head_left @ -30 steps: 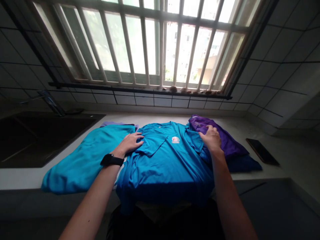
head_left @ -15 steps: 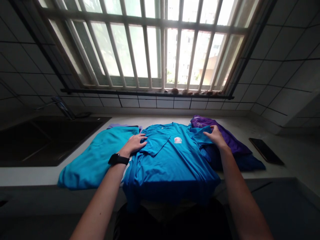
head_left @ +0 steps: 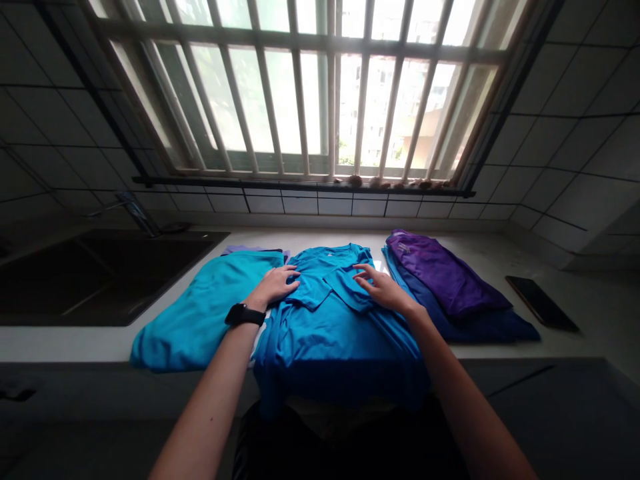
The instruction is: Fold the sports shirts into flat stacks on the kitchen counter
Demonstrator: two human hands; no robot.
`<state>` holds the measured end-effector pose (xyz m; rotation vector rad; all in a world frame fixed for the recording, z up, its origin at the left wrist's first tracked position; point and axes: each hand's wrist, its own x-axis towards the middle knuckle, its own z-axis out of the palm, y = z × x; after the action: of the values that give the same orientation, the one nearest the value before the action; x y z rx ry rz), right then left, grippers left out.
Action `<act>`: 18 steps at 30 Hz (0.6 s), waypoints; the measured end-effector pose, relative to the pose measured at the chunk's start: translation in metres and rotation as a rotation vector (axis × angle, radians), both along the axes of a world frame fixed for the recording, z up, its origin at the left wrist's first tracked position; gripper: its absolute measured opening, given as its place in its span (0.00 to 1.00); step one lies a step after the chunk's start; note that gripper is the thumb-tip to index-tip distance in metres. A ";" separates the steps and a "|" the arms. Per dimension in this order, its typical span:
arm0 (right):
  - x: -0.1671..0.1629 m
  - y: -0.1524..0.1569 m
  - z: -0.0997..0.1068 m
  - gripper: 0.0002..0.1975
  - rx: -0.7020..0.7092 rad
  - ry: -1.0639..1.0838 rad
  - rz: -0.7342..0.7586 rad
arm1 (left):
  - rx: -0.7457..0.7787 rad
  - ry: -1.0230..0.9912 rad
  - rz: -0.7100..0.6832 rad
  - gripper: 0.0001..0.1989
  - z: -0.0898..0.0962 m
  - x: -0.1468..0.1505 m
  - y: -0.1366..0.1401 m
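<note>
A blue T-shirt lies on the counter between two piles of clothes, its lower part hanging over the front edge. Both sleeves are folded inward over its chest. My left hand, with a black watch on the wrist, rests flat on the shirt's left side, fingers apart. Over the folded right sleeve is my right hand, its fingers spread and gripping nothing. The white chest print seen before is now covered.
On the left lies a turquoise garment beside the dark sink and its faucet. To the right sit a folded purple garment over dark blue cloth and a phone. A barred window is behind.
My right hand has moved left, bringing the right sleeve in over the shirt's chest, and its fingers have come apart. My left hand stays on the left side. The view has shifted slightly.
</note>
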<state>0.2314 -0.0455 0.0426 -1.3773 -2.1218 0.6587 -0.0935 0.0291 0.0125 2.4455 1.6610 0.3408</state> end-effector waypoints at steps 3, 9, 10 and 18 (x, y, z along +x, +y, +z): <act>-0.001 0.005 -0.006 0.18 0.098 -0.147 -0.043 | 0.004 -0.016 0.005 0.23 0.000 0.000 0.000; -0.014 0.008 -0.031 0.27 0.025 -0.390 0.073 | -0.004 -0.003 0.002 0.23 -0.001 0.001 0.000; -0.016 0.008 -0.034 0.28 -0.009 -0.427 0.065 | -0.007 0.004 0.005 0.23 -0.001 0.001 -0.001; -0.008 0.022 -0.036 0.29 -0.090 -0.525 -0.054 | -0.014 0.030 0.053 0.23 0.000 0.003 -0.007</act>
<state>0.2232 -0.0240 0.0069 -1.8049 -2.4595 0.4024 -0.0904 0.0223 0.0122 2.4121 1.7373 0.2998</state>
